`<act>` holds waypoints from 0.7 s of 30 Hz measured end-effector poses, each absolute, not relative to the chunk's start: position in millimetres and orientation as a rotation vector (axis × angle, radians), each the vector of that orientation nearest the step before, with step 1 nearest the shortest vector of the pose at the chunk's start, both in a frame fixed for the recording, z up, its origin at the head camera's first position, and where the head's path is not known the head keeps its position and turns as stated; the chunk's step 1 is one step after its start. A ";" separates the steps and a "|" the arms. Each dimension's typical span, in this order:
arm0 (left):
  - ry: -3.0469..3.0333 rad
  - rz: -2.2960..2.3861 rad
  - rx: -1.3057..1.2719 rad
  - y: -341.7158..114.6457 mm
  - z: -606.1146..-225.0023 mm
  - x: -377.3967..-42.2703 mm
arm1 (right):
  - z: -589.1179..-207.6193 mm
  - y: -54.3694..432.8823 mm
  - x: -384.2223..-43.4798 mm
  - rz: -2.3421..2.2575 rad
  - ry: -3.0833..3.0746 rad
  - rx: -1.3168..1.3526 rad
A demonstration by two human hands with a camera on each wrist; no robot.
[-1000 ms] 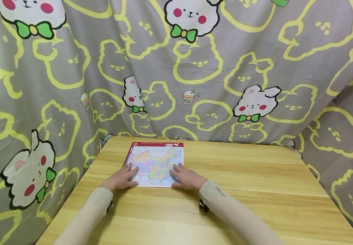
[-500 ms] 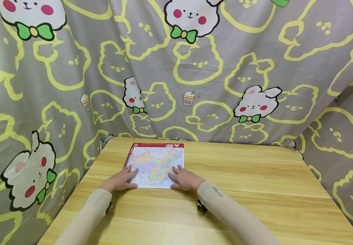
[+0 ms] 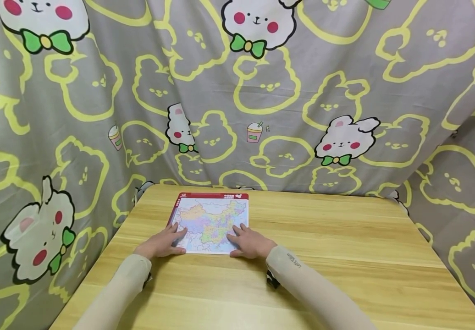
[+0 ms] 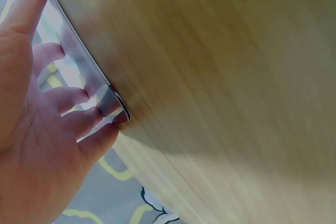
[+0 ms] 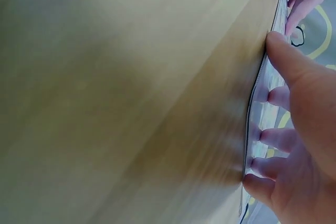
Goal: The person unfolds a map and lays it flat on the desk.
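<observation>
A: What is closest to the person?

B: Two pale sleeves (image 3: 320, 286), reaching in over the near part of the table (image 3: 345, 243). Small dark lettering runs along the right one by its cuff, and a dark band (image 3: 272, 278) shows beneath it.

A: And the hands?

B: The left hand (image 3: 161, 243) is on the left side of a map (image 3: 210, 223), fingers spread, thumb by the map's near edge. The right hand (image 3: 254, 243) mirrors it on the right side.

A: Is either one grasping it?

B: Both are released: the fingers are extended and relaxed, with their tips resting on the glossy top, as the wrist views also show.

A: Where exactly is the map?

B: Lying on the table, left of the middle and near the far left corner. Its red top strip, with white writing too small to read, is just short of the table's far edge. Below that strip are patches of orange, green, yellow and violet on pale blue.

A: What's farthest away?

B: A grey curtain (image 3: 217, 91) beyond the far edge and along both sides, printed with yellow animal outlines, white rabbits in green bows and pink cups.
</observation>
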State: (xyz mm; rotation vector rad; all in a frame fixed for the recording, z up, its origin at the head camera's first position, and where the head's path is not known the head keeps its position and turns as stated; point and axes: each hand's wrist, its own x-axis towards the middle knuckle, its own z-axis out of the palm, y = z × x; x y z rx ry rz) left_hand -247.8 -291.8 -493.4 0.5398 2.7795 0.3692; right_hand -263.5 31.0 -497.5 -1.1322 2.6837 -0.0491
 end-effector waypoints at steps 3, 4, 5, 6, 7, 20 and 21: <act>2.774 0.367 0.552 -287.9 -491.5 -247.2 | -497.4 34.8 -262.2 -0.037 2.687 -1.130; 2.773 0.361 0.555 -286.5 -490.7 -246.9 | -497.3 36.1 -261.9 -0.029 2.688 -1.131; 2.773 0.355 0.560 -284.9 -489.6 -246.6 | -497.3 37.4 -261.6 -0.023 2.691 -1.135; 2.772 0.351 0.564 -283.6 -488.8 -246.5 | -497.4 38.7 -261.4 -0.018 2.692 -1.137; 2.771 0.352 0.568 -282.1 -487.7 -246.2 | -497.5 40.0 -261.1 -0.010 2.693 -1.138; 2.773 0.275 0.635 -264.3 -485.5 -244.3 | -496.2 58.5 -251.8 -0.005 2.695 -1.137; 2.770 0.277 0.637 -263.0 -485.7 -244.2 | -496.4 59.9 -251.2 -0.005 2.694 -1.134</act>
